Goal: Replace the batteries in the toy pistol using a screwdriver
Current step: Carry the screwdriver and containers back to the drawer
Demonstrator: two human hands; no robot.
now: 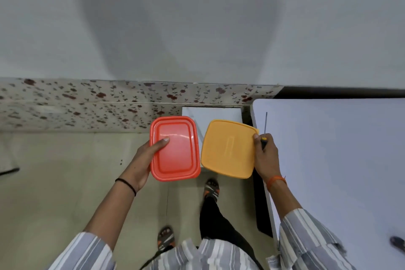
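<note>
My left hand [144,160] grips a red rectangular lidded box [175,149] by its left side, thumb on the lid. My right hand [266,158] holds a yellow square lidded box [228,149] by its right edge. The same hand also grips a screwdriver [265,127] with a dark handle, its thin metal shaft pointing up and away. Both boxes are held level in the air above the floor. Their lids are on, so what is inside is hidden. No toy pistol or battery shows.
A white table [339,160] stretches along the right, its left edge beside my right hand. A small white surface [210,114] lies just beyond the boxes. A wall with a floral strip [87,103] stands ahead. My feet in sandals [211,188] are on the tiled floor.
</note>
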